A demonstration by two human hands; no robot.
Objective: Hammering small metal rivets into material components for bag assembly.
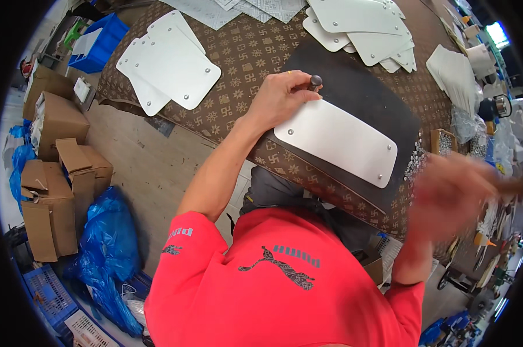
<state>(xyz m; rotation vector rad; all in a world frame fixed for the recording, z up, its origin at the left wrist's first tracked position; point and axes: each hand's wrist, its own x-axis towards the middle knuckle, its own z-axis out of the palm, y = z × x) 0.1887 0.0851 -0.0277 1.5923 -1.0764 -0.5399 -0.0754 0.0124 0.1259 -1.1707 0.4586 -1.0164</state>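
Note:
My left hand (pixel 282 95) is closed around a short dark metal punch (pixel 315 82), its round head sticking up past my thumb and fingers. The punch stands at the far left corner of a white panel (pixel 336 141) with rounded corners; its lower end is hidden by my fingers. Metal snap studs or rivets show at the panel's other corners. Under the panel lies a dark mat (pixel 360 87). My right hand (pixel 455 179) is raised at the right, smeared by motion, with a blurred brown tool (pixel 510 186) reaching out from it toward the picture's edge.
Loose silver rivets (pixel 415 159) lie beside the mat's right edge. White panels with studs (pixel 180 69) rest at the far left, more stacked panels (pixel 360 29) at the far right. A small box of metal parts (pixel 442 141) stands right. Cardboard boxes (pixel 53 199) and a blue bag (pixel 108 237) occupy the left floor.

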